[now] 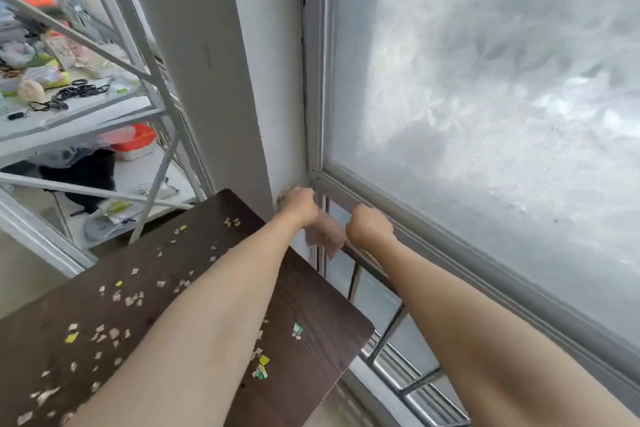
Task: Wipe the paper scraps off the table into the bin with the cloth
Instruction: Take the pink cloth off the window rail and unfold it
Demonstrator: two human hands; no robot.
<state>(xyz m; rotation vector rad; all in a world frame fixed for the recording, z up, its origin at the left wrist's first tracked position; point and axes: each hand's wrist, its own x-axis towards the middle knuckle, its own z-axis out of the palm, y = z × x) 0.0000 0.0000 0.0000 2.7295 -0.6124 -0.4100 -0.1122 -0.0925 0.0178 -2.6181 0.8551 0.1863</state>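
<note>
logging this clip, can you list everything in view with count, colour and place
table: one, dark brown wood, lower left
paper scraps: many, white, yellow and green, scattered over the table
cloth: one, pale pink, over the rail by the window, between the hands
rail: one, dark, under the window
window: one, frosted, grey frame, right
shelf rack: one, grey metal, cluttered, upper left
bin: none in view
left hand: closed on the cloth
right hand: closed on the cloth

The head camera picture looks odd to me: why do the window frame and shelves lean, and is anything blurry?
Head view: the wide-angle lens bends and tilts the window frame and shelf rack; frosted glass gives soft, even daylight with faint shadows; the cloth between the left hand and right hand is smeared, the shelf clutter soft.
</note>
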